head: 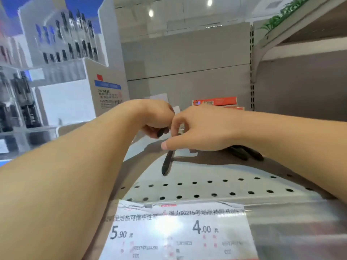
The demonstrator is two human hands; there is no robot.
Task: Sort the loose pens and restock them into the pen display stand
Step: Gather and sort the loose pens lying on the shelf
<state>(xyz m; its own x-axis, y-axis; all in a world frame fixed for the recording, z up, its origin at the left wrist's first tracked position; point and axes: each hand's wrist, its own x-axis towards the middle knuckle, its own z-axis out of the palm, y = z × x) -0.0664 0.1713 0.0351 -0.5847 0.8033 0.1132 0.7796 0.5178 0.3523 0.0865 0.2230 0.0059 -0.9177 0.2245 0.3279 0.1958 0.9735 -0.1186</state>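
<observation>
My left hand [155, 115] is curled over the shelf and grips a black pen whose end [161, 132] pokes out below the fingers. My right hand [199, 128] meets it from the right and pinches a second black pen [167, 163] near its top; that pen slants down to the shelf. More loose black pens [246, 152] lie on the shelf under my right wrist, partly hidden. The tiered pen display stand [62, 49] with rows of black and blue pens stands at the left, blurred.
The grey perforated shelf [206, 184] carries price labels [178, 231] along its front edge. A red box [216, 101] sits at the back behind my hands. A white carton [107, 91] stands beside the display. Another shelf [300, 34] overhangs at upper right.
</observation>
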